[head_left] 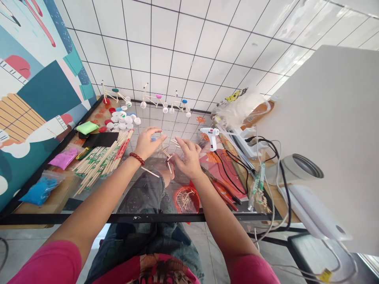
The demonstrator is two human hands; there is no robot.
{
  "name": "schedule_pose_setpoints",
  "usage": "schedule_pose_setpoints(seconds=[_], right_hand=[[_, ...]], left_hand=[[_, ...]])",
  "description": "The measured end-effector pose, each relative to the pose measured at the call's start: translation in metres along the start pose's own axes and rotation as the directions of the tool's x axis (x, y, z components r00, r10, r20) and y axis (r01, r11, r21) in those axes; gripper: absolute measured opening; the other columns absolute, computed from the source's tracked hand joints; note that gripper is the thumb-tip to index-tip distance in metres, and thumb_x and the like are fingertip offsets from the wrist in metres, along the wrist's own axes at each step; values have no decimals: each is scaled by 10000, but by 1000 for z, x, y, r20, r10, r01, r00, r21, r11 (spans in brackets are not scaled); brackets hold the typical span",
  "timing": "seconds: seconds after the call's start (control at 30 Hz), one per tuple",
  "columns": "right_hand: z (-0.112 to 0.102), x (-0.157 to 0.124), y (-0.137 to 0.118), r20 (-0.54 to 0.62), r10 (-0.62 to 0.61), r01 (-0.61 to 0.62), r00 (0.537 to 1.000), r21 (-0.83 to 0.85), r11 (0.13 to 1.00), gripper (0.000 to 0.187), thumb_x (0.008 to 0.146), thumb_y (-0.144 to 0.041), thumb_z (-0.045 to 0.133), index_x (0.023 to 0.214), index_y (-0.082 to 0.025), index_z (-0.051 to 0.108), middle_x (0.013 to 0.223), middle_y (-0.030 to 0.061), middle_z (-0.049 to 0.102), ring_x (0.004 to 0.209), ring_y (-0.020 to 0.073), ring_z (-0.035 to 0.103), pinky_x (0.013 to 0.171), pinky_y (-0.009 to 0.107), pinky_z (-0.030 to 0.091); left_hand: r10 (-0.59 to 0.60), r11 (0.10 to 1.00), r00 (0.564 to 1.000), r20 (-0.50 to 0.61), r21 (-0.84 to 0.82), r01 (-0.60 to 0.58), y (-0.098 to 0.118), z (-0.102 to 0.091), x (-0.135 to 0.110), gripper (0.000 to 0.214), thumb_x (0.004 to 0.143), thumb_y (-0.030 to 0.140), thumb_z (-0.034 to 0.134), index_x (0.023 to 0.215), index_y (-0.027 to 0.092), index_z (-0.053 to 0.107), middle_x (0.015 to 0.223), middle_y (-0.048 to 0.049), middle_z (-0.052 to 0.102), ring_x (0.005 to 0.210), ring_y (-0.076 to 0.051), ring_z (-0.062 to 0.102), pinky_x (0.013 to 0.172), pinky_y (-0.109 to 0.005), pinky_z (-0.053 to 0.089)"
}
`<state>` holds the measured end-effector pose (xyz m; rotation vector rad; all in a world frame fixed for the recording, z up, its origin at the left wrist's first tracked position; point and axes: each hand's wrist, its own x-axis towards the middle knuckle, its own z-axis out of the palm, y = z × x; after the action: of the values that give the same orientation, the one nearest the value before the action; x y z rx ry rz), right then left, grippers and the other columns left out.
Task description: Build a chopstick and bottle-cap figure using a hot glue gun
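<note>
My left hand (148,142), with a red bead bracelet at the wrist, hovers over the glass table (154,217) and pinches a small blue bottle cap (153,139) between thumb and fingers. My right hand (187,157) sits just right of it, fingers curled around thin wooden sticks (166,152) of a small stick frame. A loose stick (150,172) lies on the glass below my left wrist.
Bundled chopsticks (102,161) and a pile of bottle caps (121,118) lie at the left, with clay bags (40,190). Three stick bicycles (161,101) stand at the back. A white glue gun (211,136), pliers (223,191) and cables lie right. A red bowl (186,199) holds stick offcuts.
</note>
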<state>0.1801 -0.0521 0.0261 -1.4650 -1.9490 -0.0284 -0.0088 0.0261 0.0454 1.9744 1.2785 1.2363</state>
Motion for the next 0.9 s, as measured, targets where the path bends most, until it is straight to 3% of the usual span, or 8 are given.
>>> schedule_pose_setpoints(seconds=[0.1,0.23,0.4,0.53,0.63,0.77,0.83,0.9], right_hand=[[-3,0,4,-38,59,-59,998,-9,998,497,894,-266,522,1388,-277,480,1248,79,601,1100,245,550,960,403,260],[-9,1,9,-41,115,-115,993,-18,993,227,894,-249,517,1061,-243,671,1043,51,688,980,216,592,923,395,252],[-15,-3,7,146,57,-67,988,62,996,200,852,-341,626,701,-216,666,785,3,713,817,175,612,848,366,245],[-11,-7,3,347,9,-48,938,105,993,260,770,-414,734,641,-204,652,724,-20,693,722,143,584,798,338,235],[-7,-9,2,420,-1,-36,908,82,996,269,726,-429,778,656,-201,654,713,-24,682,721,145,574,779,328,222],[-9,-8,-1,430,-7,-37,903,94,995,252,735,-413,785,674,-204,657,718,-33,678,725,139,574,768,318,212],[-13,-7,-2,421,3,-53,907,108,993,250,760,-410,768,669,-204,659,704,-37,674,710,132,574,767,315,214],[-16,-5,-3,390,26,-74,921,107,992,259,795,-395,739,654,-196,651,683,-36,671,688,124,570,767,315,221]], left_hand=[[54,997,971,233,40,-65,-6,-17,1,663,728,254,642,1372,166,511,1412,-112,541,1313,-264,505,1087,-384,425],[91,973,903,419,157,-171,-25,-27,1,788,682,173,605,1449,198,423,1494,-106,470,1387,-270,431,1162,-422,343],[35,962,904,426,232,-146,-42,-19,-2,656,738,289,645,1378,228,515,1410,-111,565,1264,-291,556,1069,-449,448],[33,954,929,368,265,-139,-42,-11,-4,583,763,318,650,1330,220,558,1355,-115,604,1214,-286,590,1051,-431,455],[19,921,942,334,362,-146,-37,-11,-4,587,766,332,660,1327,190,556,1331,-137,610,1195,-307,595,1033,-442,460],[17,886,956,292,439,-149,-23,-32,-3,596,717,294,685,1294,184,583,1363,-153,579,1214,-351,571,1002,-464,470],[-20,872,957,289,473,-125,-12,-48,-5,430,707,274,666,1133,214,678,1176,-117,682,1085,-330,639,917,-430,511],[-118,886,897,425,453,-98,1,-59,-12,257,689,295,665,933,247,725,896,-54,730,840,-270,690,737,-355,539]])
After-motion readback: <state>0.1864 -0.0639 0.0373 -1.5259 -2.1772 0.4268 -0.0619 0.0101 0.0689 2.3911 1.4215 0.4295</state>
